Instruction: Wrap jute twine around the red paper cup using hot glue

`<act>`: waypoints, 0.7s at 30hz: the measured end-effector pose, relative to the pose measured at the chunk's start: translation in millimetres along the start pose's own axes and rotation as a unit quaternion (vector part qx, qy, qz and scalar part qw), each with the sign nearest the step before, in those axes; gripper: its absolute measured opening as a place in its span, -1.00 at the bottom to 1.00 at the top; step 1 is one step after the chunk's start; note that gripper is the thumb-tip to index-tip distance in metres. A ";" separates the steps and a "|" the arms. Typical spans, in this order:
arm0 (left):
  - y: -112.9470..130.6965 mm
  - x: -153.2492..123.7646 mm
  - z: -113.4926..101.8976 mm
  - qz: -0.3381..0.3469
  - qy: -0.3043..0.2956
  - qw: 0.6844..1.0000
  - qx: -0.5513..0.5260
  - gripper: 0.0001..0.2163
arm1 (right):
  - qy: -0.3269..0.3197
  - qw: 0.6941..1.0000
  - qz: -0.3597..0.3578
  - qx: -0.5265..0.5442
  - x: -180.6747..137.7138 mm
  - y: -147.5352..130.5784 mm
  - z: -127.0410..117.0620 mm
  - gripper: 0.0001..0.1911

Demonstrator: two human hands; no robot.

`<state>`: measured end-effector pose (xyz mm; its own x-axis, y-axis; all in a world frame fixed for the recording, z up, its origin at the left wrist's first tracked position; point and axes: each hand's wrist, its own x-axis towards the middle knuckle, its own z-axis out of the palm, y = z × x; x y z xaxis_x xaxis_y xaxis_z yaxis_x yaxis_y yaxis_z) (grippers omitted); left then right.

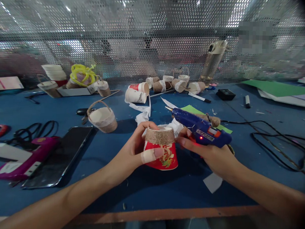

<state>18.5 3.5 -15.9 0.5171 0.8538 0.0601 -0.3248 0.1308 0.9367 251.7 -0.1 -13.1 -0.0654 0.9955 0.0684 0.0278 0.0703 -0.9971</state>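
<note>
Left hand [135, 145] curls round a red paper cup [170, 157], bandaged thumb across its front and fingers behind, holding it over the near part of the blue counter [107, 196], narrower end apparently up. Right hand [212, 155] is closed round a blue glue gun [191, 122], nozzle pointing left and away above the cup; thumb and forefinger reach the right side of the twine band [159, 137], though whether they pinch a loose end I cannot tell. Both forearms angle inward from the near corners. Winding and gluing twine seems the step in hand, well short of covering the cup; the next move probably calls for fresh glue below the band and another tight turn. Beyond, a twine-covered basket [104, 121] stands left, stacked paper cups [135, 96] lie farther back
</note>
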 end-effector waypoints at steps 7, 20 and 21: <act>-2.0 -2.5 -1.7 -0.012 -0.007 1.000 0.011 -0.68 | -0.009 1.000 -0.008 0.003 -0.7 -3.6 4.9 -0.83; 1.3 -2.7 -4.7 -0.074 0.055 0.991 0.101 -0.26 | 0.022 0.993 -0.112 -0.023 -6.3 5.2 4.9 -0.74; 2.0 -3.3 -5.0 -0.071 0.060 0.992 0.090 -0.31 | 0.010 0.993 -0.116 -0.029 -5.4 4.8 3.7 -0.76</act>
<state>12.3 3.5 -16.0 0.4463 0.8885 -0.1071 -0.1030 0.1699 0.9801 248.5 -5.4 -18.4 -0.0573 0.9530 0.2974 0.0725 0.3011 -0.9508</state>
